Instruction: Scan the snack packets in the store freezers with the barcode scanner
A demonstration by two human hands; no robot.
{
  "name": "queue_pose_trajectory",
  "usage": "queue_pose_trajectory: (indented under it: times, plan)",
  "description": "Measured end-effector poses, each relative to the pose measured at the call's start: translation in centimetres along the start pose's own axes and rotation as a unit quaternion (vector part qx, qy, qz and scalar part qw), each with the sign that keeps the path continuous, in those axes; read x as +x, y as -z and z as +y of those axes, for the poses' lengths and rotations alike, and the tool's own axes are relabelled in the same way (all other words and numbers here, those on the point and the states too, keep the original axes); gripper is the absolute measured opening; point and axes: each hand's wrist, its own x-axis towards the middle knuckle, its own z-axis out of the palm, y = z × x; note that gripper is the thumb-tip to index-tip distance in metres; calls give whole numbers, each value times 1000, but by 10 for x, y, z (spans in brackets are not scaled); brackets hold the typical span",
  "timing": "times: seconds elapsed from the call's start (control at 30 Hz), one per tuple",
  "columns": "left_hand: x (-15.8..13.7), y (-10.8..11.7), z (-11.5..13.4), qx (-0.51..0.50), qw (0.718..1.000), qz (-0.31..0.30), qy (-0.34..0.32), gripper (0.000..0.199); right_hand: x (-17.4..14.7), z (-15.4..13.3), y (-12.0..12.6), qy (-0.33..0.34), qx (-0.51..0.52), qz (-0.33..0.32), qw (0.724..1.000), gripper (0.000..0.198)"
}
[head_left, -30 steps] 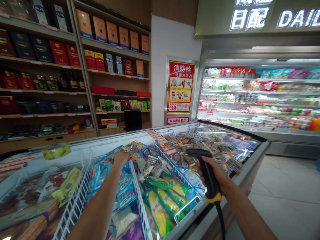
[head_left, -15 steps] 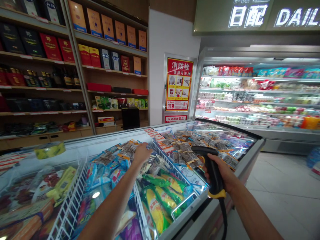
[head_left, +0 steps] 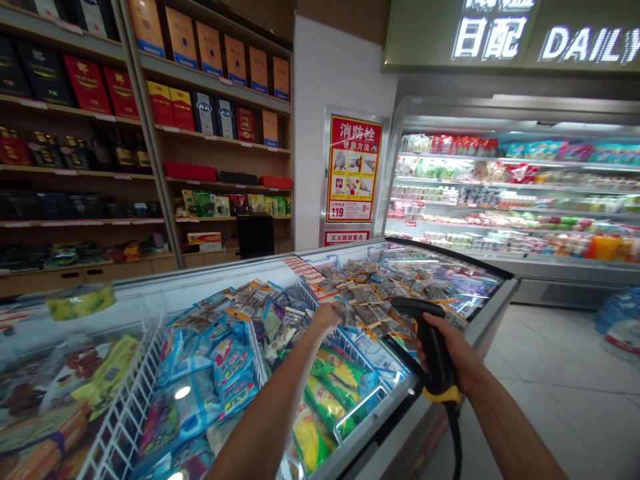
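Note:
My right hand (head_left: 453, 353) is wrapped round the grip of a black and yellow barcode scanner (head_left: 437, 353), its head pointing left over the freezer and its cable hanging down. My left hand (head_left: 326, 319) is closed over the wire divider, with a small greyish plastic packet (head_left: 345, 312) at its fingertips. Right beside it, many brown packets with orange edges (head_left: 367, 293) lie spread on the freezer's glass lid. Below my left arm are green and yellow corn packs (head_left: 337, 373). Blue bags (head_left: 233, 363) and more brown packets (head_left: 253, 293) fill the compartment to the left.
White wire baskets (head_left: 120, 407) divide the open chest freezer (head_left: 400, 407). Wooden shelves with boxes and bottles (head_left: 223, 143) stand behind on the left. A red fire-hydrant sign (head_left: 353, 167) hangs on the wall. An open chilled display (head_left: 500, 193) is at the back right, with wrapped bottles (head_left: 620, 317) on the floor.
My left hand has moved right, from above the left-hand packets to the edge of the packets on the glass lid. The scanner in my right hand has shifted slightly right.

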Motion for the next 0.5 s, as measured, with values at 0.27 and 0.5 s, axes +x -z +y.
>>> queue_pose_trajectory:
  times: [0.27, 0.5]
  plan:
    - [9, 45, -25, -207, 974, 75, 46, 24, 3, 10, -24, -28, -14, -55, 998, 27]
    - [13, 50, -27, -234, 966, 105, 41, 30, -1, 11, -42, -37, -27, -94, 995, 30]
